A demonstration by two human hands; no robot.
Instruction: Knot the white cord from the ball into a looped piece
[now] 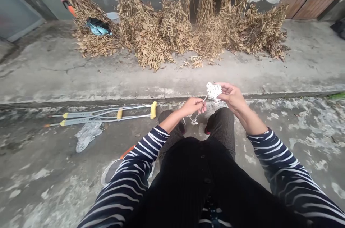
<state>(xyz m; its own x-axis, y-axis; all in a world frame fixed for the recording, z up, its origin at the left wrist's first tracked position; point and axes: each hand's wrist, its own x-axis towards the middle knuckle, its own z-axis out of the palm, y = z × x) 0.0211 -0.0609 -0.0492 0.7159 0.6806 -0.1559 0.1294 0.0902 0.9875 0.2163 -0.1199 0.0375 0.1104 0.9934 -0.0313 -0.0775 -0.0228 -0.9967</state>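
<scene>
My right hand (232,96) grips a small bundle of white cord (214,91) between thumb and fingers, out in front of my knees. Dark specks or lines show on the bundle. Just left of it, my left hand (194,105) is closed in a pinch on a strand that runs up to the bundle. Below the left hand, a loose tangle of white cord (193,121) hangs between my knees. Whether its end touches the ground I cannot tell.
A pair of crutches (107,113) with yellow pads lies on the ground to the left, beside a clear plastic bag (88,135). Across the concrete step (129,84), bundles of dried plants (147,30) lean against the wall. A blue and black cloth (98,26) rests among them.
</scene>
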